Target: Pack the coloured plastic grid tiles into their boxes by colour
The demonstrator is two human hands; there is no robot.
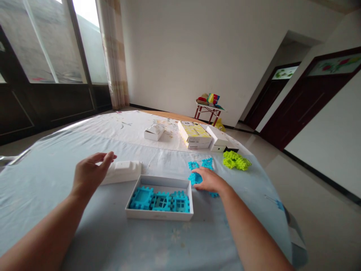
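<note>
My right hand (209,179) grips a blue interlocking plastic block (194,178) just right of an open white box (159,216). Around it lie more blue blocks (207,163), partly covered by my fingers. Inside the box, several blue blocks (141,198) sit side by side, some with window-like grids. My left hand (91,171) is raised to the left of the box, its thumb and fingertips brought together with nothing visible in them. Behind its fingers a white moulded lid or tray (125,171) rests on the cloth.
A pile of lime-green blocks (236,160) lies at the right. Farther back stand a yellow-and-white box (194,132), a white box (217,138) and a small white box (153,132). A pale blue cloth (113,241) covers the round table. A small side table (209,106) stands by the wall.
</note>
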